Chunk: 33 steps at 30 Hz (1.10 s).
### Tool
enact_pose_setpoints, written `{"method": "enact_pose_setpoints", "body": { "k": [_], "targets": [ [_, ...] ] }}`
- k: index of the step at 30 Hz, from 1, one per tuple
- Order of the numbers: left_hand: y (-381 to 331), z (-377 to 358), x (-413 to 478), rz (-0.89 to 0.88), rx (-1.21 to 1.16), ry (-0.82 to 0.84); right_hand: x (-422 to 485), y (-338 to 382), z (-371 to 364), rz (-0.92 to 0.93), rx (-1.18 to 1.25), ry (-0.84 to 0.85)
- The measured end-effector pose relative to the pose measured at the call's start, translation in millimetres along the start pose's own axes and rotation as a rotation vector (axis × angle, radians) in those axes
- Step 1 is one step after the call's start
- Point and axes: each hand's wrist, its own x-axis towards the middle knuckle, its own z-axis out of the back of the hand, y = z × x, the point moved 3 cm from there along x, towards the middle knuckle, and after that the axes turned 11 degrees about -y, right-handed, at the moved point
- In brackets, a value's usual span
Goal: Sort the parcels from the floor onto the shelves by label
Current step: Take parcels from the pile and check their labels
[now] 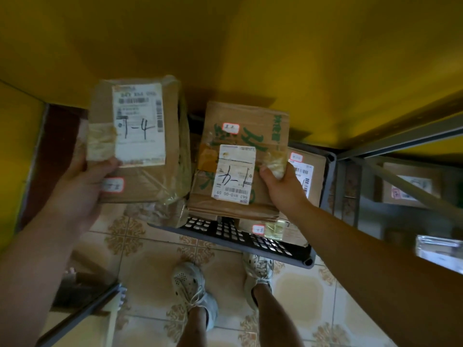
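My left hand [82, 186] grips a brown cardboard parcel [150, 181] by its lower left corner, thumb on top; its white label reads "7-4". My right hand [283, 186] holds a second brown parcel [240, 116] with green print by its right edge, thumb pressed on taped cardboard. That parcel's white label shows handwriting turned upside down. It hovers over or rests on other boxes on a dark perforated shelf [240, 237]. Whether it touches them is unclear.
More labelled boxes: one [313, 171] behind my right hand, one [408, 186] on a lower grey metal rack at right. Yellow walls rise behind. Tiled floor [155, 266] lies below with my two feet. A shelf edge [80, 314] crosses bottom left.
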Motion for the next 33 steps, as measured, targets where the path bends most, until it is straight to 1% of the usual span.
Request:
{"method": "enact_pose_setpoints", "body": {
  "k": [2,4,7,12,16,18,20,24,26,27,28,29,31,33],
  "targets": [
    [-7.8,-13.0,-3.4,0.006,0.027,0.04,-0.3,-1.1,1.8,-0.011,-0.015,0.011],
    [-11.4,-30.7,-9.5,0.041,0.091,0.04,0.7,-5.4,6.7,-0.048,-0.017,0.013],
    [-9.7,-52.1,-14.4,0.081,0.185,0.089,0.9,-11.7,17.0,-0.052,-0.059,-0.014],
    [-5.0,-67.0,-19.5,0.077,0.183,0.082,16.7,-34.0,39.2,-0.126,-0.129,-0.13],
    [-2.3,-79.2,-28.3,0.059,0.199,0.148,22.1,-43.5,48.6,-0.169,-0.152,-0.1],
    [-3.2,-83.5,-32.3,0.065,0.189,0.161,18.3,-33.8,46.7,-0.138,-0.112,-0.093],
    [-4.6,-84.0,-34.9,0.076,0.181,0.153,11.8,-17.3,42.9,-0.06,-0.049,-0.091],
    [-5.3,-84.9,-40.1,0.093,0.154,0.107,-9.0,33.4,31.0,0.226,0.038,-0.07],
    [-2.9,-92.4,-45.1,0.108,0.172,0.105,-17.1,55.4,19.8,0.29,0.045,-0.005],
    [-2.4,-99.2,-49.1,0.117,0.186,0.125,-19.9,64.8,16.4,0.277,0.072,0.02],
    [-0.2,-106.6,-51.0,0.116,0.215,0.179,-22.0,73.1,14.0,0.252,0.103,0.033],
    [0.2,-115.1,-55.1,0.114,0.26,0.25,-22.9,80.2,12.7,0.248,0.146,0.04],
    [3.5,-127.6,-59.6,0.107,0.365,0.417,-23.4,91.7,16.1,0.269,0.185,-0.011],
    [5.1,-128.3,-57.5,0.076,0.441,0.439,-17.9,95.5,20.6,0.334,0.096,-0.04]
  ]
}}
